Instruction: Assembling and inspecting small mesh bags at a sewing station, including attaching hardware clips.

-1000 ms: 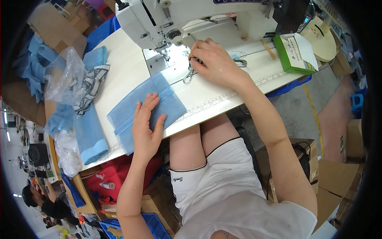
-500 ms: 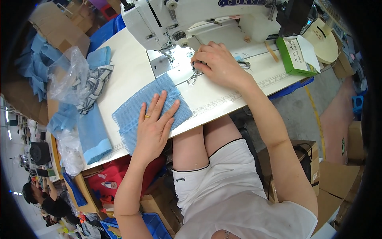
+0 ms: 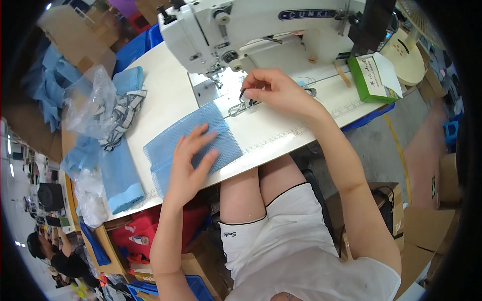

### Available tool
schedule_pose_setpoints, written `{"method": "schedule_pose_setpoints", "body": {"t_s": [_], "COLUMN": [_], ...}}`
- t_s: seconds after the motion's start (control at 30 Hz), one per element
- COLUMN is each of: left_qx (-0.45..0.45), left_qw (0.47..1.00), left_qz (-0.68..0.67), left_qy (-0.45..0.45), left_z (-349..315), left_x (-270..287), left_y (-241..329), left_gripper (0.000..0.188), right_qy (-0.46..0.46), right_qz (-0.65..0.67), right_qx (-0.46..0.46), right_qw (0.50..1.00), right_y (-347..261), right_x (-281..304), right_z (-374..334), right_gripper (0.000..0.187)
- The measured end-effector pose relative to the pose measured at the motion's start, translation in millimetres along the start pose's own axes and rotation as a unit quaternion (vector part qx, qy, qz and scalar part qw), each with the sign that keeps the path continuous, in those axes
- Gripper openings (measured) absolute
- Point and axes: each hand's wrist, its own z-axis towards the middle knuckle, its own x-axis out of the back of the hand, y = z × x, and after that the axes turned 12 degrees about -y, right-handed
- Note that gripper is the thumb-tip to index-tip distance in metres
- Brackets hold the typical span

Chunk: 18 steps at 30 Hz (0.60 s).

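Since earlier, left hand (image 3: 188,160) slid nearer across the blue mesh piece (image 3: 193,143), fingers spread flat; right hand (image 3: 273,90) pinches a black strap with metal clip (image 3: 241,105). Mesh looks light and limp, best pressed flat.

- We see the left hand (image 3: 188,163) lying flat, fingers spread, on a blue mesh piece (image 3: 193,143) on the white table (image 3: 165,95).
- The right hand (image 3: 276,90) pinches a small dark strap with a metal clasp (image 3: 240,106) just near the sewing machine (image 3: 241,25).
- A green box (image 3: 374,80) sits far right.
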Motion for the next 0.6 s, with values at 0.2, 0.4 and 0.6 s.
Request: {"method": "schedule_pose_setpoints", "body": {"t_s": [0.2,0.4,0.6], "left_qx": [-0.038,-0.06,-0.099], "left_qw": [0.996,0.981,0.934], "left_qz": [-0.037,-0.186,-0.341], "left_qy": [0.071,-0.016,0.037], "left_z": [66,102,103], "left_x": [-7,-15,-31], "left_y": [13,-7,-17], "left_gripper": [0.041,0.024,0.021], "right_qy": [-0.084,-0.01,-0.014], "right_qz": [0.021,0.104,0.107], "right_qx": [0.031,0.027,0.065], "right_qw": [0.996,0.994,0.992], "right_y": [-7,-1,1], "right_x": [-5,-13,-19], "right_z": [0,1,3], "right_gripper": [0.01,0.01,0.011]}}
